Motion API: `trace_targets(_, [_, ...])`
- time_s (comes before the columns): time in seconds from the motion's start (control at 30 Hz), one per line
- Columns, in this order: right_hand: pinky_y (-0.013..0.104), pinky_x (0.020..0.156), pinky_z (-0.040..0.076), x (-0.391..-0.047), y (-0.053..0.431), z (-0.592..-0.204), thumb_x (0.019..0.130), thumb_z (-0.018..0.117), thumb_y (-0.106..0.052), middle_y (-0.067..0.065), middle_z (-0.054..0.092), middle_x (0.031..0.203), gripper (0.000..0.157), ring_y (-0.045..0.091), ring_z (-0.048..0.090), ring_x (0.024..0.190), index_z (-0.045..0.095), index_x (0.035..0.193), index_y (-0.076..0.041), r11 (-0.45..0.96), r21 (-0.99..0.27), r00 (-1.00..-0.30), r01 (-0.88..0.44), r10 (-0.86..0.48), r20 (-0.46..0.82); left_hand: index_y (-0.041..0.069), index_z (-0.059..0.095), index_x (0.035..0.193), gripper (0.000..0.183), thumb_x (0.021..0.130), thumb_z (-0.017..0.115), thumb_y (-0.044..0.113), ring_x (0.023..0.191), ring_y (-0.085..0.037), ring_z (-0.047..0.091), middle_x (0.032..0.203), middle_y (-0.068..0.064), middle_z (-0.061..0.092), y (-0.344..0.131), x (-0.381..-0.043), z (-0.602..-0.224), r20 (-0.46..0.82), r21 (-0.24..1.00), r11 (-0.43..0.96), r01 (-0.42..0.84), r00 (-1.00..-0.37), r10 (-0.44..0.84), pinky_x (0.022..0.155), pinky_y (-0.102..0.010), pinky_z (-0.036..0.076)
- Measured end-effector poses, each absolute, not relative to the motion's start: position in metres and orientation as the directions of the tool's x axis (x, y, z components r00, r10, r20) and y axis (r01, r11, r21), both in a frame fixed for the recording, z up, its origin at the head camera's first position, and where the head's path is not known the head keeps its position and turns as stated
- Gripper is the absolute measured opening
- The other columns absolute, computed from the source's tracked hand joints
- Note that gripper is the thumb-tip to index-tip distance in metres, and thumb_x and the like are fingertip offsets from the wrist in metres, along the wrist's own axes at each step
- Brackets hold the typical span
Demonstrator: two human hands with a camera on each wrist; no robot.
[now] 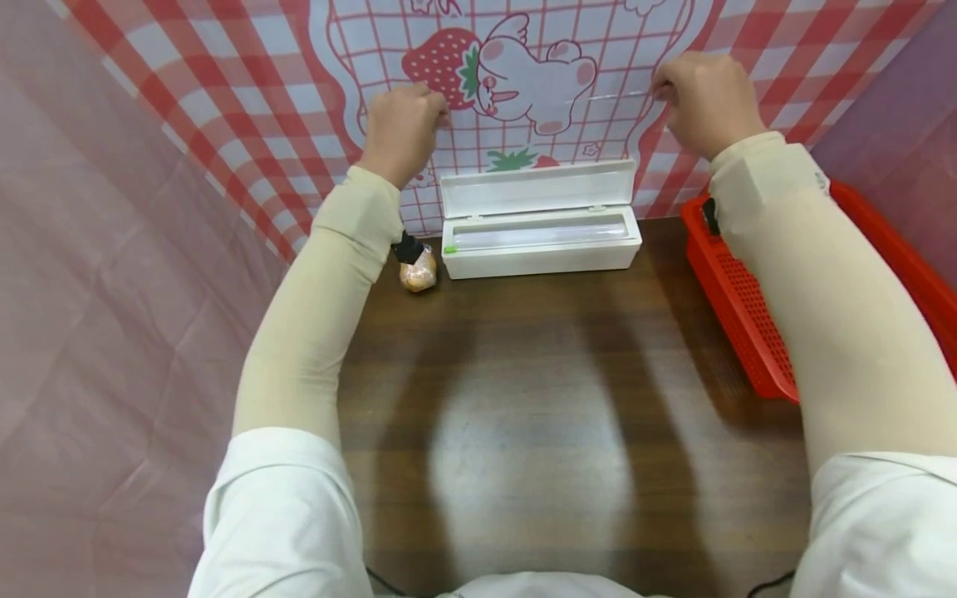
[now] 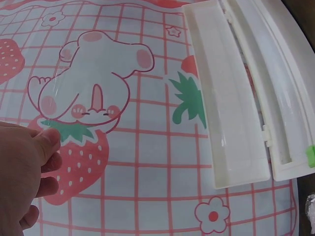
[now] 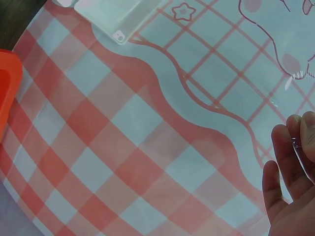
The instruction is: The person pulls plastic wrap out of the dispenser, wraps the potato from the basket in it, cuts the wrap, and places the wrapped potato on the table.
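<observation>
A sheet of clear cling film (image 1: pixel 615 96) stretches between my two raised hands, showing only as faint glints and edges. My left hand (image 1: pixel 402 129) pinches one end between thumb and curled forefinger, over the printed strawberry. On the other side my right hand (image 1: pixel 706 100) pinches the opposite end with its fingertips. Between and below the hands stands a white cling film dispenser box (image 1: pixel 538 262), its lid (image 1: pixel 540 189) tipped back and a pale roll (image 1: pixel 540 236) inside. Beside its left end sits a small round brownish item (image 1: pixel 420 274) in shiny clear wrap, partly covered by my left wrist strap.
A red plastic basket (image 1: pixel 736 307) stands at the right, partly behind my right forearm. Behind the box spreads a red-and-white checked cloth (image 1: pixel 247 104) with a cartoon print. The brown wooden table (image 1: pixel 523 357) lies in front, with pink fabric (image 1: pixel 120 332) along the left.
</observation>
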State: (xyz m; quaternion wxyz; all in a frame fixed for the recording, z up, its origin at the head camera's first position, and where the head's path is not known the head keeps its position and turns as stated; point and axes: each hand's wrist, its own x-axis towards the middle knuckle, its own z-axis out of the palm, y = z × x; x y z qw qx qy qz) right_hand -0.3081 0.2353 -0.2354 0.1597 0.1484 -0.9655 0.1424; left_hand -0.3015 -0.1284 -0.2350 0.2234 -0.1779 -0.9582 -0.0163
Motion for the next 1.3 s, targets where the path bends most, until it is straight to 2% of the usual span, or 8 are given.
trace_targets(0.27, [0.052,0.109,0.04,-0.308,0.234,-0.228,0.105,0.044,-0.009,0.024,0.06,0.135,0.035,0.046,0.055,0.115,0.061,0.133,0.002,0.917,-0.235,-0.903,-0.322,-0.222,0.368,0.007,0.073,0.114,0.026,0.103,0.058,0.024,0.098,-0.028,0.066,0.111,-0.011,0.073,-0.127,-0.303,-0.225,0.422,-0.041,0.946,0.322,-0.853,0.308,0.088,-0.042,0.049])
trace_targets(0.57, [0.052,0.109,0.04,-0.305,0.233,-0.218,0.105,0.043,-0.009,0.027,0.058,0.135,0.035,0.048,0.054,0.117,0.059,0.133,0.005,0.918,-0.224,-0.895,-0.328,-0.225,0.386,0.007,0.073,0.115,0.028,0.104,0.056,0.025,0.098,-0.03,0.064,0.112,-0.012,0.072,-0.127,-0.303,-0.215,0.421,-0.052,0.949,0.312,-0.855,0.305,0.083,-0.042,0.046])
trace_targets(0.77, [0.051,0.11,0.039,-0.304,0.233,-0.211,0.104,0.042,-0.006,0.025,0.057,0.138,0.036,0.047,0.054,0.121,0.058,0.135,0.004,0.921,-0.23,-0.9,-0.315,-0.213,0.381,0.005,0.074,0.114,0.024,0.105,0.055,0.018,0.1,-0.03,0.067,0.112,-0.012,0.073,-0.126,-0.301,-0.209,0.461,-0.065,0.944,0.323,-0.829,0.316,0.086,-0.043,0.052])
trace_targets(0.9, [0.051,0.111,0.037,-0.304,0.233,-0.206,0.104,0.042,-0.007,0.025,0.056,0.14,0.036,0.047,0.053,0.123,0.058,0.136,0.003,0.925,-0.222,-0.899,-0.307,-0.206,0.385,0.005,0.073,0.116,0.024,0.105,0.054,0.015,0.1,-0.029,0.066,0.113,-0.012,0.072,-0.126,-0.299,-0.204,0.467,-0.076,0.946,0.316,-0.827,0.313,0.087,-0.041,0.05])
trace_targets(1.3, [0.049,0.113,0.034,-0.299,0.231,-0.191,0.102,0.041,-0.001,0.024,0.055,0.14,0.037,0.044,0.05,0.129,0.059,0.133,0.005,0.919,-0.21,-0.872,-0.334,-0.216,0.44,0.008,0.072,0.12,0.028,0.107,0.051,0.021,0.104,-0.03,0.064,0.115,-0.012,0.071,-0.126,-0.297,-0.188,0.451,-0.08,0.953,0.293,-0.842,0.296,0.088,-0.043,0.046])
